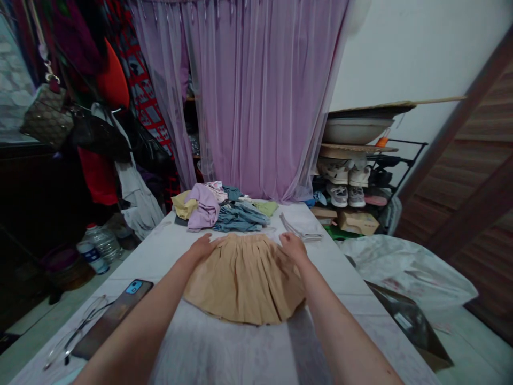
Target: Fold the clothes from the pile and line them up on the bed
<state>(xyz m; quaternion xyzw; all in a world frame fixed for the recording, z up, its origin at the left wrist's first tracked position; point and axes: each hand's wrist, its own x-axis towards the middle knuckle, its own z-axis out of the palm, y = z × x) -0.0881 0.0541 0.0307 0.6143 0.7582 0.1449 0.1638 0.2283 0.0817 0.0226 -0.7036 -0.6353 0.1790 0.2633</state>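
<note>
A tan pleated skirt lies spread on the white-covered table, its gathered waistband pointing away from me and its hem fanned toward me. At the left end of the waistband, my left hand is closed on the cloth, with the fingertips partly hidden. My right hand grips the right end with curled fingers. Just beyond the skirt sits a heap of clothes, with a lilac garment, a yellow one and blue denim. A folded grey-white strip of cloth rests beyond my right hand.
On the table's near left lie a phone and eyeglasses. Purple curtains hang behind the table. To the right stand a shoe rack, a white plastic bag and an open carton. Bags and bottles are at left.
</note>
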